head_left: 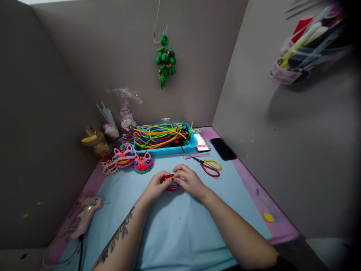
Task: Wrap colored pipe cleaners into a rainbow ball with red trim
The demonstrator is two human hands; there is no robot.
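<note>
Between my two hands is a small colourful pipe-cleaner piece [172, 186], red on top with rainbow bands below, just above the blue cloth [180, 233]. My left hand [158, 185] pinches it from the left, thumb on its near side. From the right, my right hand [189, 180] closes its thumb and fingers on the same piece. My fingers hide much of it. Beyond my left hand sit finished-looking pipe-cleaner animal heads, a pink one [143, 162] and a purple-and-orange one [124, 156]. Scissors [210, 167] with red and yellow handles lie beyond my right hand.
A blue tray [158, 151] full of pipe cleaners [160, 135] stands at the back. A phone [223, 148] lies right of it. The glue gun [88, 218], its light green, rests at left with its cord. Green pipe-cleaner work [166, 60] hangs above; a pen holder [287, 73] is on the right wall.
</note>
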